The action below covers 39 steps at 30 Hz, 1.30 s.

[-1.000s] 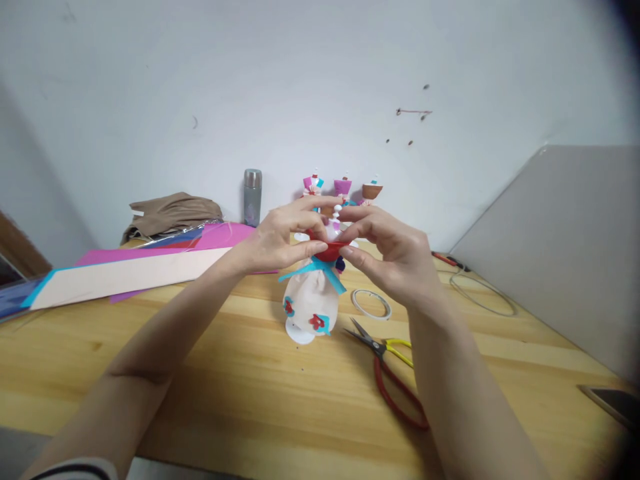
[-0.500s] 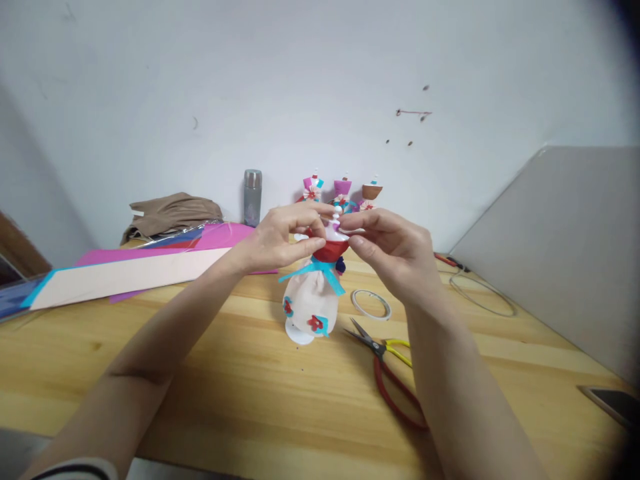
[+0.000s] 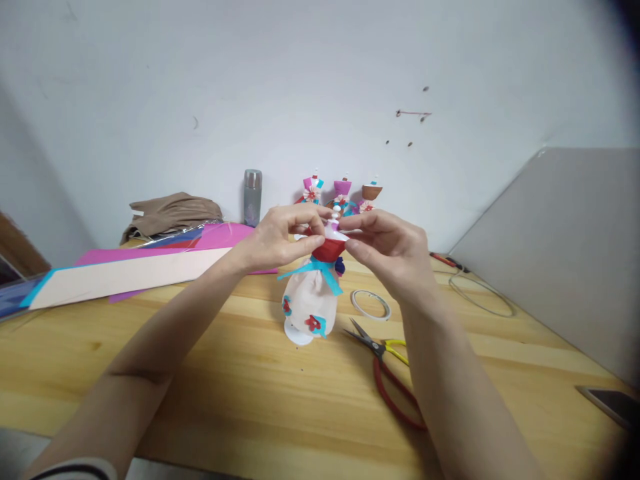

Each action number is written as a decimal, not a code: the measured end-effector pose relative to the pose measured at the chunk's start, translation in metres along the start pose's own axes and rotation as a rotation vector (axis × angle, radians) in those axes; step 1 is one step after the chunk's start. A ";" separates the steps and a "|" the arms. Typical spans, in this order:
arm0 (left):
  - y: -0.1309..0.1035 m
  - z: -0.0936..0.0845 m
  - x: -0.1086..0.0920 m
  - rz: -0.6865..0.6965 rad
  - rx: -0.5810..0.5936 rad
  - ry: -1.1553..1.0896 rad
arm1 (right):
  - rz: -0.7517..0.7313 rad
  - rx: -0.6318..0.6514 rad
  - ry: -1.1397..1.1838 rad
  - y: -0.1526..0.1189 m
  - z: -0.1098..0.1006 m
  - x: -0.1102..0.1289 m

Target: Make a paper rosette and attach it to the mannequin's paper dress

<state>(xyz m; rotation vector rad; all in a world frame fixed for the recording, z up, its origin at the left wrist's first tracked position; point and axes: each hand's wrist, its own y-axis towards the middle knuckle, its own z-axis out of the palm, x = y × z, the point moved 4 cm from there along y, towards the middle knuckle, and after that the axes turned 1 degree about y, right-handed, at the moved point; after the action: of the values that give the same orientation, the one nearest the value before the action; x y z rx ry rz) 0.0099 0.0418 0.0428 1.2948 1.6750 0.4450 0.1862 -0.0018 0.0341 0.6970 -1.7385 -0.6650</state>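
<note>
A small dress form stands upright on a round white base, in a pale full skirt, a red bodice and a blue ribbon at the waist. Red and blue flowers sit on the skirt. My left hand pinches the bodice's upper left edge between thumb and fingers. On the other side, my right hand has its thumb and fingers closed at the bodice's right edge. The fingertips partly hide the form's white shoulders; its knobbed white top shows between the hands.
Red-and-yellow-handled scissors and a tape roll lie right of the form. Several dressed forms stand by the wall near a grey bottle. Coloured sheets and brown cloth are at left. A dark flat device lies far right.
My right hand has shifted slightly left, and the dress form has moved a touch left with it. My left hand keeps its hold, almost still.
</note>
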 end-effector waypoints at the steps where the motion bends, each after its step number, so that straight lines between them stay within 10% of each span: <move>1: 0.000 0.000 0.000 -0.011 0.000 -0.015 | 0.004 -0.008 -0.010 0.000 0.001 -0.001; 11: 0.002 -0.013 0.012 -0.020 -0.051 -0.168 | 0.016 -0.012 -0.030 -0.001 0.003 0.002; 20: 0.000 -0.013 0.032 -0.144 0.212 -0.248 | -0.022 -0.144 -0.064 -0.002 0.013 -0.001; 39: 0.002 -0.001 0.027 -0.190 0.096 -0.330 | -0.034 -0.142 -0.064 -0.003 0.014 0.000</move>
<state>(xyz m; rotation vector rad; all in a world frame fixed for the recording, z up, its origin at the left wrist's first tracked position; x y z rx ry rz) 0.0100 0.0672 0.0330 1.1893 1.5337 0.0346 0.1731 -0.0029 0.0283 0.6137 -1.7217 -0.8343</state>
